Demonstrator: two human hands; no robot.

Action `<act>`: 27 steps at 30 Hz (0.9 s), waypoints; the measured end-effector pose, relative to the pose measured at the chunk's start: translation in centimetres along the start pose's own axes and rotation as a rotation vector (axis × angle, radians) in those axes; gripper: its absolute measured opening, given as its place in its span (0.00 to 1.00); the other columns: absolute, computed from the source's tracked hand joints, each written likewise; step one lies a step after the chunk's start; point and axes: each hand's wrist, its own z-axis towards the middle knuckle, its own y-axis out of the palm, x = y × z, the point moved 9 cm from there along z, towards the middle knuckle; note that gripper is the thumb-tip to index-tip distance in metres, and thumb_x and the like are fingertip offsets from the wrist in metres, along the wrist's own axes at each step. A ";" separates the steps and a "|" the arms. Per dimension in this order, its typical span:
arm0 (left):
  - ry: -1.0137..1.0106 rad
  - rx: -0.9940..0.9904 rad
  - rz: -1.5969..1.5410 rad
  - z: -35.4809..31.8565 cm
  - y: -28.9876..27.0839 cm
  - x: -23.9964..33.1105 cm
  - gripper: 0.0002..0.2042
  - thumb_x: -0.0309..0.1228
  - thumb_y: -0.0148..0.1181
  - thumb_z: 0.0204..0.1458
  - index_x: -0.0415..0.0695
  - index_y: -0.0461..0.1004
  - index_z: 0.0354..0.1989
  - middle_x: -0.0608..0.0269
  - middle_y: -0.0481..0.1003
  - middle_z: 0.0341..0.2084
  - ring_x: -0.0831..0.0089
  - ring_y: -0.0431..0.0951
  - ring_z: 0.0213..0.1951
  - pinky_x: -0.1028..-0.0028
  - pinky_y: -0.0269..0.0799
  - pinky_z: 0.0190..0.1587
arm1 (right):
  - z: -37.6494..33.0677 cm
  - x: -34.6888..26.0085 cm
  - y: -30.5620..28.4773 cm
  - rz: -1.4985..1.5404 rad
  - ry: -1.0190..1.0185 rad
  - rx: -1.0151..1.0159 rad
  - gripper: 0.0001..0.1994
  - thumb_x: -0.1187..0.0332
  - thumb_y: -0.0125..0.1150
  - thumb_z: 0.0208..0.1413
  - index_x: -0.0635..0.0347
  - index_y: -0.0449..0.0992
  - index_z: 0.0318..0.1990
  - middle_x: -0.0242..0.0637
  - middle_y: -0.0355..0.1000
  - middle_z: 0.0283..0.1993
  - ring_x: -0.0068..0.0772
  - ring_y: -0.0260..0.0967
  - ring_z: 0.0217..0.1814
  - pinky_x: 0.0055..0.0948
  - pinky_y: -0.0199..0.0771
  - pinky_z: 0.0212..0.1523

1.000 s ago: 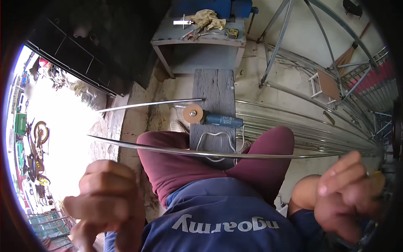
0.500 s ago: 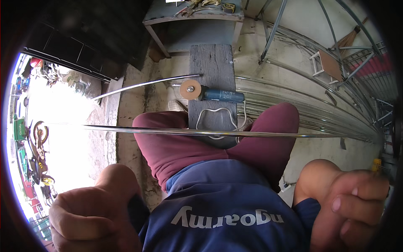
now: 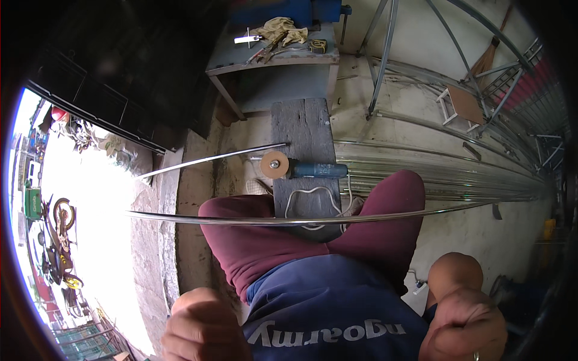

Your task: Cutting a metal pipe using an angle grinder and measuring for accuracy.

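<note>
My left hand [image 3: 203,328], a loose fist with nothing seen in it, is at the lower edge beside my shirt. On the other side, my right hand [image 3: 466,328] has its fingers curled in, a ring on one of them, and nothing visible in it. Across my thighs lies a long shiny metal tube [image 3: 265,221], touched by neither hand. Beyond it a blue angle grinder [image 3: 316,171] with a tan disc [image 3: 274,164] rests on a grey wooden plank [image 3: 301,126]. Its pale cord [image 3: 313,190] loops over the plank's near end. A second tube [image 3: 211,159] has one end on the plank.
A metal table [image 3: 271,60] at the back holds pliers, a cloth [image 3: 282,31] and a tape measure [image 3: 317,46]. Many long tubes [image 3: 403,174] lie on the floor at right, near a small stool [image 3: 463,108] and a metal frame [image 3: 385,60]. Parked motorbikes [image 3: 60,240] stand outside at left.
My fists have moved inward, nearer my body, and lower in the picture. The view has tilted up, showing more of the back table. Grinder and tubes keep their places.
</note>
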 end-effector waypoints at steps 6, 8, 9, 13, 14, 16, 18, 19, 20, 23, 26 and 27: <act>-0.623 0.043 -0.208 3.0 2.0 -5.7 0.12 0.30 0.69 0.66 0.44 0.80 0.56 0.57 0.85 0.41 0.64 0.87 0.38 0.65 0.88 0.46 | -1.0 1.7 -0.5 0.336 -0.069 0.057 0.13 0.54 0.49 0.79 0.52 0.71 0.56 0.20 0.63 0.25 0.16 0.58 0.14 0.24 0.56 0.23; -0.675 -0.036 -0.305 3.7 2.5 -6.3 0.09 0.33 0.59 0.74 0.44 0.82 0.54 0.58 0.86 0.43 0.65 0.86 0.41 0.66 0.86 0.41 | -1.3 2.5 -1.2 0.248 0.016 0.084 0.20 0.49 0.49 0.78 0.49 0.68 0.66 0.23 0.62 0.27 0.19 0.62 0.17 0.27 0.56 0.22; -0.629 -0.060 -0.353 4.0 2.5 -6.0 0.11 0.33 0.56 0.76 0.45 0.83 0.55 0.59 0.86 0.45 0.64 0.86 0.44 0.67 0.86 0.40 | -1.4 2.7 -1.4 0.210 0.065 0.063 0.21 0.47 0.49 0.78 0.49 0.68 0.66 0.25 0.63 0.29 0.21 0.63 0.18 0.28 0.56 0.22; -0.245 0.013 -0.330 2.0 1.8 -5.8 0.10 0.32 0.57 0.75 0.47 0.82 0.56 0.58 0.86 0.48 0.61 0.87 0.47 0.66 0.87 0.42 | -2.7 3.4 -2.5 0.155 0.216 -0.028 0.28 0.40 0.45 0.77 0.47 0.66 0.71 0.30 0.65 0.33 0.28 0.66 0.22 0.33 0.57 0.25; -0.209 0.032 -0.312 1.6 1.6 -5.6 0.09 0.32 0.57 0.75 0.47 0.82 0.56 0.58 0.86 0.48 0.61 0.87 0.47 0.65 0.87 0.42 | -3.0 3.6 -3.0 0.163 0.238 -0.023 0.28 0.39 0.44 0.77 0.47 0.66 0.72 0.30 0.65 0.33 0.28 0.65 0.22 0.33 0.57 0.26; -0.155 0.065 -0.271 1.2 1.3 -5.3 0.09 0.31 0.57 0.74 0.48 0.80 0.56 0.57 0.86 0.48 0.60 0.87 0.47 0.65 0.87 0.43 | -3.5 4.2 -3.3 0.155 0.293 -0.035 0.32 0.36 0.42 0.77 0.46 0.65 0.74 0.31 0.65 0.35 0.29 0.64 0.22 0.36 0.58 0.30; -0.123 0.075 -0.250 1.2 1.2 -5.1 0.08 0.30 0.57 0.74 0.48 0.79 0.56 0.56 0.86 0.48 0.60 0.87 0.47 0.64 0.87 0.43 | -3.7 4.6 -3.5 0.163 0.301 -0.033 0.34 0.34 0.40 0.76 0.47 0.64 0.76 0.32 0.65 0.36 0.29 0.63 0.22 0.37 0.59 0.30; -0.114 0.084 -0.249 1.3 1.1 -5.1 0.08 0.29 0.58 0.74 0.48 0.78 0.56 0.56 0.86 0.48 0.59 0.87 0.47 0.64 0.87 0.44 | -3.7 4.8 -3.5 0.161 0.313 -0.034 0.35 0.32 0.39 0.76 0.47 0.64 0.77 0.32 0.65 0.36 0.30 0.63 0.22 0.37 0.59 0.31; -0.107 0.087 -0.242 1.3 1.1 -5.1 0.07 0.29 0.58 0.73 0.48 0.78 0.56 0.55 0.86 0.47 0.59 0.87 0.47 0.64 0.87 0.44 | -3.7 5.1 -3.4 0.167 0.315 -0.038 0.37 0.31 0.38 0.76 0.47 0.63 0.77 0.33 0.65 0.37 0.31 0.63 0.22 0.38 0.60 0.31; -0.114 0.103 -0.247 1.3 1.2 -5.4 0.07 0.28 0.58 0.72 0.48 0.75 0.56 0.54 0.85 0.47 0.58 0.87 0.47 0.63 0.87 0.44 | -3.8 5.9 -3.2 0.209 0.350 -0.044 0.39 0.29 0.35 0.75 0.47 0.62 0.79 0.35 0.65 0.38 0.33 0.64 0.22 0.41 0.61 0.31; -0.109 0.107 -0.253 1.0 1.2 -5.6 0.08 0.26 0.58 0.72 0.48 0.73 0.55 0.53 0.85 0.47 0.57 0.88 0.47 0.62 0.87 0.45 | -4.0 6.2 -3.2 0.231 0.347 -0.040 0.41 0.27 0.33 0.74 0.47 0.62 0.80 0.37 0.65 0.40 0.35 0.64 0.23 0.44 0.62 0.32; -0.101 0.109 -0.256 1.0 1.1 -5.5 0.08 0.26 0.59 0.71 0.48 0.73 0.55 0.52 0.85 0.46 0.56 0.88 0.47 0.62 0.87 0.45 | -4.0 6.3 -3.1 0.220 0.355 -0.048 0.42 0.27 0.33 0.74 0.47 0.61 0.80 0.37 0.65 0.40 0.36 0.63 0.23 0.44 0.62 0.32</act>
